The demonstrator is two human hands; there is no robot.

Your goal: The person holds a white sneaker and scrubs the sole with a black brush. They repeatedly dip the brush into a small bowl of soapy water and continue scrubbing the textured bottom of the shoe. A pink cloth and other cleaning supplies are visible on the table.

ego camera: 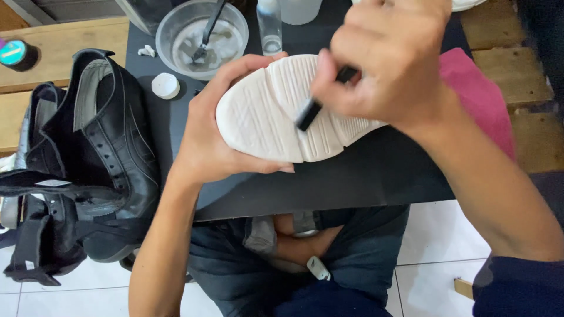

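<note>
Two hands on one shoe: left hand (205, 141) fingers wrapped round the white sole (276, 117), right hand (388, 64) fingers pinching a black brush (311, 111) against it

Single view, head-worn, looking steeply down from above the seated lap. Close in: left hand (205, 141) and right hand (388, 64) fill the upper middle. Facing across the near edge of the black table (329, 182) toward its far edge, cut off at top. White floor tiles (440, 246) along the bottom.
</note>
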